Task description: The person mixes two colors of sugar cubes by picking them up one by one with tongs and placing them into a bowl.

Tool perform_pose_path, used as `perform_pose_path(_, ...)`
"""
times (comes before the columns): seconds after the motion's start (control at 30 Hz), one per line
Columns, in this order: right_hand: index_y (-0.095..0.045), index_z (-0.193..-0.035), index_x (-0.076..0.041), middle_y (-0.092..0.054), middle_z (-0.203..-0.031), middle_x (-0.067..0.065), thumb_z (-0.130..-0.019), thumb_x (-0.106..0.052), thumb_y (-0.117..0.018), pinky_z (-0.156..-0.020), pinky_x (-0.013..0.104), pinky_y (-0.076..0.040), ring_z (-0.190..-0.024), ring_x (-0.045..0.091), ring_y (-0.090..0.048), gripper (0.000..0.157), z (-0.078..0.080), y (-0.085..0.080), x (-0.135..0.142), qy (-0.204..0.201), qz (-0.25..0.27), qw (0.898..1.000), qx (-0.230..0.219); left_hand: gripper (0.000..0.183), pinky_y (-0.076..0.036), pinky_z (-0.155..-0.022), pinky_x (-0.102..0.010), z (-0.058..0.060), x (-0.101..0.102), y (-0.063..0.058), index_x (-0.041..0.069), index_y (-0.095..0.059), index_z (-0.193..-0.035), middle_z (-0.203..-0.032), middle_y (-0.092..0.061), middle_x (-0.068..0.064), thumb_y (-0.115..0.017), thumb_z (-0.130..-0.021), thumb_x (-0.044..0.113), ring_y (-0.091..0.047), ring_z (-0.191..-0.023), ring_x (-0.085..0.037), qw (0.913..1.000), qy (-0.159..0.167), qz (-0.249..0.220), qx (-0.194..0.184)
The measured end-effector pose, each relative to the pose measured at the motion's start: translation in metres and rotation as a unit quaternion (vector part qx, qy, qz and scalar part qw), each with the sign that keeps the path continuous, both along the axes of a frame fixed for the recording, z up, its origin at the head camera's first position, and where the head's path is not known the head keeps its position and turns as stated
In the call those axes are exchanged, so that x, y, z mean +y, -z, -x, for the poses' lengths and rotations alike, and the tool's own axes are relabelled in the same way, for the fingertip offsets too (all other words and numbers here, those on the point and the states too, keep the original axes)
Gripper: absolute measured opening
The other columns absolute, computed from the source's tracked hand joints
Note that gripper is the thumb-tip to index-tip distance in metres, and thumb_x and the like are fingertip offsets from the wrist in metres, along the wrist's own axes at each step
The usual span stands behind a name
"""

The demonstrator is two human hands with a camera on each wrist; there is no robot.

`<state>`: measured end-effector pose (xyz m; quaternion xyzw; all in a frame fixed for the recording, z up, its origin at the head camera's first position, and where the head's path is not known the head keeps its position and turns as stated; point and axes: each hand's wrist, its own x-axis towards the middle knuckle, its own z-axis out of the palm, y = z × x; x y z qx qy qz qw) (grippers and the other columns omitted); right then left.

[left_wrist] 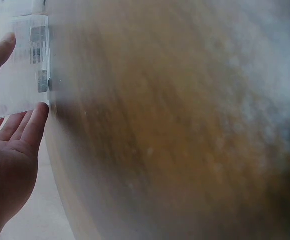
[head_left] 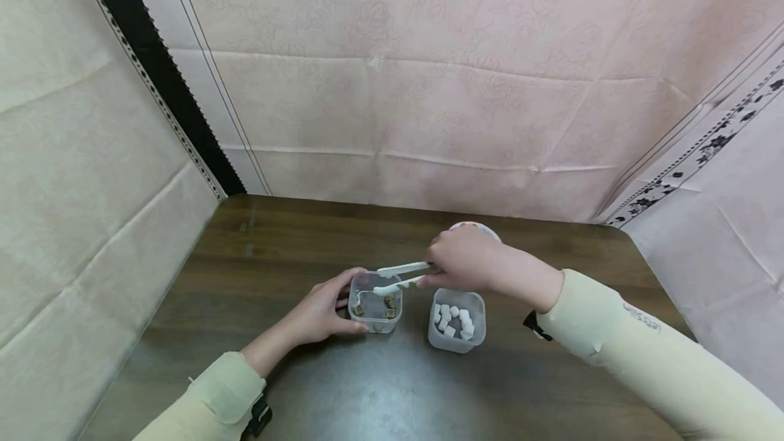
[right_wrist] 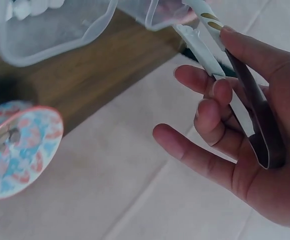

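Observation:
My left hand (head_left: 321, 308) grips a clear plastic container (head_left: 381, 327) at its left side, thumb and fingers around it. Several small brown pieces (head_left: 390, 313) lie inside. In my right hand (head_left: 465, 260) is a pair of tongs (head_left: 404, 269) with white tips and a dark metal bend, pinched between thumb and fingers. The tips stand apart over that container, with nothing visible between them. Closer to my right forearm sits a second clear container (head_left: 450, 346), holding several white cubes (head_left: 467, 325). The left wrist view catches the gripped container (left_wrist: 20, 70) from the side.
A round bowl (right_wrist: 27, 155) with a red and blue pattern stands behind my right hand, a few dark bits in it. Everything rests on a brown wooden table (head_left: 294, 237). Pale cloth (head_left: 429, 107) hangs at the back and both sides.

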<state>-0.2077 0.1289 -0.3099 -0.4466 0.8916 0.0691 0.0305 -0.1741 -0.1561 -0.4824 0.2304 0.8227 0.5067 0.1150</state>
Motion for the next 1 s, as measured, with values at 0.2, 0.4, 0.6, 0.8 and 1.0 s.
perform_pose_path(0.2,-0.066,-0.074,-0.019,-0.060,-0.066,-0.006,-0.097,-0.051,-0.076,-0.055,0.037,-0.052,-0.058,0.012,-0.055,0.041,-0.002,0.008,-0.027,-0.022,-0.043,0.999,-0.014,0.088,-0.054,-0.108,-0.038,0.001,0.000,0.001,0.018,-0.047,-0.155,-0.145,-0.060,-0.010,-0.095,-0.082,0.013,-0.060,-0.137,-0.030,1.0000,0.000,-0.005,0.004)
perform_pose_path(0.4,-0.074,-0.080,-0.017,-0.067,-0.070,-0.001,-0.096,-0.055,-0.076,-0.053,0.034,-0.053,-0.060,0.015,-0.061,0.042,-0.003,0.018,-0.046,-0.041,-0.093,0.995,0.026,0.089,-0.054,-0.108,-0.037,0.002,-0.001,0.000,0.012,-0.046,-0.156,-0.147,-0.059,-0.011,-0.095,-0.082,0.013,-0.059,-0.138,-0.030,0.9999,0.006,-0.012,0.007)
perform_pose_path(0.6,-0.078,-0.086,-0.017,-0.072,-0.076,-0.001,-0.095,-0.056,-0.076,-0.058,0.034,-0.056,-0.067,0.017,-0.067,0.040,-0.003,0.026,-0.059,-0.043,-0.130,0.989,0.048,0.089,-0.053,-0.108,-0.038,0.001,-0.001,-0.002,0.013,-0.045,-0.156,-0.147,-0.058,-0.011,-0.095,-0.083,0.015,-0.059,-0.138,-0.030,1.0000,0.004,-0.004,0.006)
perform_pose_path(0.8,-0.080,-0.089,-0.018,-0.073,-0.079,-0.001,-0.096,-0.055,-0.077,-0.062,0.035,-0.058,-0.070,0.017,-0.068,0.038,-0.001,0.033,-0.068,-0.046,-0.139,0.988,0.050,0.088,-0.054,-0.108,-0.038,0.000,-0.002,-0.003,0.013,-0.045,-0.157,-0.146,-0.059,-0.010,-0.094,-0.084,0.015,-0.059,-0.138,-0.029,1.0000,0.005,-0.007,0.000)
perform_pose_path(1.0,-0.080,-0.089,-0.018,-0.072,-0.079,-0.002,-0.095,-0.056,-0.078,-0.061,0.035,-0.057,-0.067,0.016,-0.066,0.038,0.000,0.041,-0.073,-0.049,-0.134,0.989,0.044,0.089,-0.054,-0.108,-0.037,0.000,-0.002,-0.002,0.012,-0.044,-0.158,-0.146,-0.059,-0.011,-0.094,-0.084,0.016,-0.059,-0.138,-0.030,0.9999,0.009,-0.013,-0.005)
